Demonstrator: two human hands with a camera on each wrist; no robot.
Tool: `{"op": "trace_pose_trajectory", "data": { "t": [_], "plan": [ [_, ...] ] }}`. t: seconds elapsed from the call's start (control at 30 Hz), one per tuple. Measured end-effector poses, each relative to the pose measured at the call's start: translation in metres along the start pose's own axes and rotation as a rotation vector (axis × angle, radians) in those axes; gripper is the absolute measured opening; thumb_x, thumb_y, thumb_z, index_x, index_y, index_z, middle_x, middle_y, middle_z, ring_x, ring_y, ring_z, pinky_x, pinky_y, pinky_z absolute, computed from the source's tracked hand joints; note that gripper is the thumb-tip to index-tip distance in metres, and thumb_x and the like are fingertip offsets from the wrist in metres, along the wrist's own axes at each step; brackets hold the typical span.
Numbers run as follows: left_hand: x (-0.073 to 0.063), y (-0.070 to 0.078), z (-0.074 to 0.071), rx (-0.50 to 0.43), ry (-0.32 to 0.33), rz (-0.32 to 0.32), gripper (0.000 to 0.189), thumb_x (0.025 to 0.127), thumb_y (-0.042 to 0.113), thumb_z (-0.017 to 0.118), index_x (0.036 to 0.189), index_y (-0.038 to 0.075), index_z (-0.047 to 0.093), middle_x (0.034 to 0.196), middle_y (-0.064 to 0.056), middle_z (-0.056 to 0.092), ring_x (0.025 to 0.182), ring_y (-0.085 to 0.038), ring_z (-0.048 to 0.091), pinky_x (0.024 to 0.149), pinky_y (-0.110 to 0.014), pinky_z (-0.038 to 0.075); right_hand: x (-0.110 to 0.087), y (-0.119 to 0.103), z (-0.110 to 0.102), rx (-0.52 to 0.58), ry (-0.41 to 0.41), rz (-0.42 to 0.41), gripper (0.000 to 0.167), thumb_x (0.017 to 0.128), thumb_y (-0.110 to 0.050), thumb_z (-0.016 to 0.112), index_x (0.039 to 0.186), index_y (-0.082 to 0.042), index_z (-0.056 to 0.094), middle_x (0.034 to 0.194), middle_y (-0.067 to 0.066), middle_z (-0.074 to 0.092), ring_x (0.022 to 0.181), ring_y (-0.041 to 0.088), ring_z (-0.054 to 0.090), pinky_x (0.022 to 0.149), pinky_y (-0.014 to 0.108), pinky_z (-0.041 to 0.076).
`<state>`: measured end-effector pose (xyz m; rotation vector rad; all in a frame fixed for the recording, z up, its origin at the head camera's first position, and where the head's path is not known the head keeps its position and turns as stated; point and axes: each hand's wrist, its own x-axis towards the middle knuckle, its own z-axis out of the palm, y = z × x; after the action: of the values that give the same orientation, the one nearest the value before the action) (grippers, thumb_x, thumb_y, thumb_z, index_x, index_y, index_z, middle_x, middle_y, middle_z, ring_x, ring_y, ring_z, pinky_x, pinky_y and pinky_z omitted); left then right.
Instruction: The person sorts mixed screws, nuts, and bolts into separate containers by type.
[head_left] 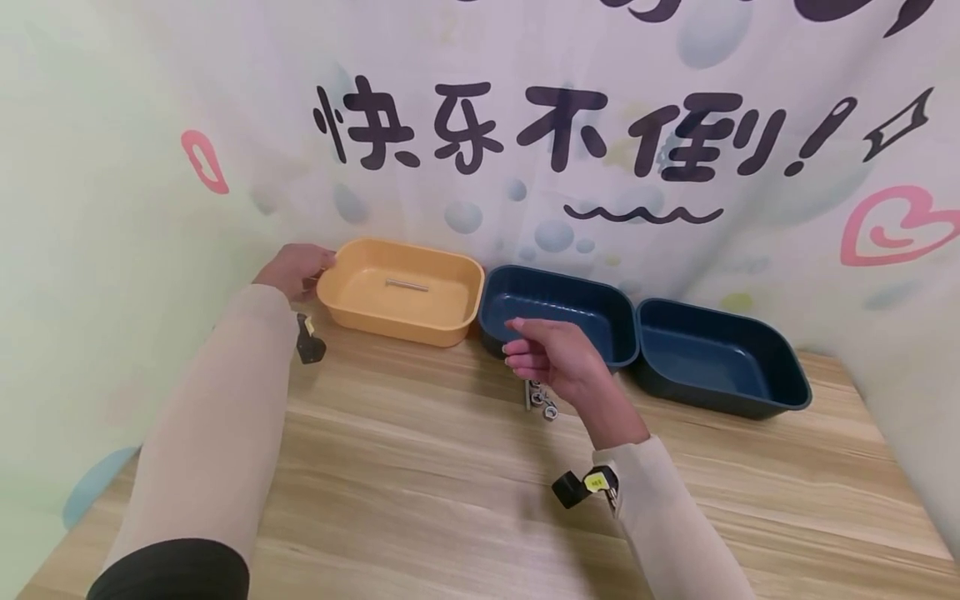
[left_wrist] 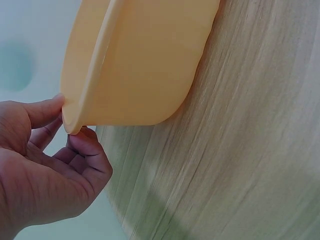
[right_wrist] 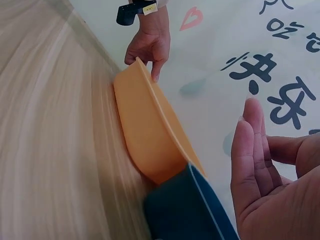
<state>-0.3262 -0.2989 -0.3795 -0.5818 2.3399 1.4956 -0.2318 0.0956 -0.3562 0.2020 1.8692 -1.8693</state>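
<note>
My left hand (head_left: 296,268) grips the left end of an orange-yellow plastic bin (left_wrist: 145,65), thumb at the inside of the rim and fingers curled beneath its lip. A silver bolt (head_left: 407,285) lies on the bin's floor. My right hand (head_left: 561,360) hovers over the near edge of the middle dark blue bin (head_left: 558,279), fingers extended, palm facing left and holding nothing. Below it on the table, partly hidden by the hand, are several metal nuts (head_left: 551,412) and another bolt (head_left: 527,395).
A second dark blue bin (head_left: 720,400) stands at the right end of the row. The bins stand side by side along a printed cloth backdrop (head_left: 450,200) behind the wood-grain table (head_left: 405,492). Each wrist wears a small black camera (head_left: 572,490).
</note>
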Motion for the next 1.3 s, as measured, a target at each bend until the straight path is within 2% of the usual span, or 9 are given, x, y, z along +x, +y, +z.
{"op": "trace_pose_trajectory", "data": {
  "t": [0.23,0.43,0.9,1.3],
  "plan": [
    [0.003,0.001,0.002,-0.015,0.037,-0.019,0.046,0.099,0.02,0.045,0.145,0.01,0.044,0.116,-0.006,0.049,0.087,-0.014,0.05,0.064,-0.02,0.048,-0.006,0.019,-0.015,0.015,-0.006,0.016,0.04,0.1,-0.027,0.056,0.133,-0.005,0.056,0.078,0.003,0.07,0.066,0.013,0.069,0.069,0.027,0.058],
    [0.004,0.0,0.002,-0.038,0.045,-0.031,0.046,0.099,0.019,0.046,0.145,0.012,0.045,0.114,-0.005,0.049,0.086,-0.012,0.051,0.063,-0.02,0.049,-0.006,0.033,-0.022,0.023,-0.01,0.032,0.043,0.101,-0.024,0.054,0.137,0.0,0.051,0.077,0.003,0.07,0.064,0.012,0.069,0.066,0.025,0.058],
    [0.001,0.002,0.004,-0.049,0.049,-0.028,0.046,0.102,0.021,0.046,0.147,0.015,0.043,0.118,-0.004,0.049,0.093,-0.013,0.05,0.072,-0.021,0.049,0.005,0.055,-0.028,-0.038,0.073,0.07,0.037,0.099,-0.024,0.057,0.128,0.0,0.059,0.08,0.005,0.072,0.065,0.015,0.07,0.067,0.03,0.059],
    [0.0,0.003,0.003,-0.072,0.057,-0.048,0.046,0.101,0.022,0.046,0.146,0.015,0.044,0.117,-0.004,0.049,0.096,-0.015,0.05,0.071,-0.021,0.049,0.011,0.065,-0.028,-0.099,0.15,0.133,0.03,0.097,-0.023,0.06,0.117,0.0,0.064,0.079,0.006,0.073,0.064,0.015,0.07,0.065,0.029,0.059]
  ]
}}
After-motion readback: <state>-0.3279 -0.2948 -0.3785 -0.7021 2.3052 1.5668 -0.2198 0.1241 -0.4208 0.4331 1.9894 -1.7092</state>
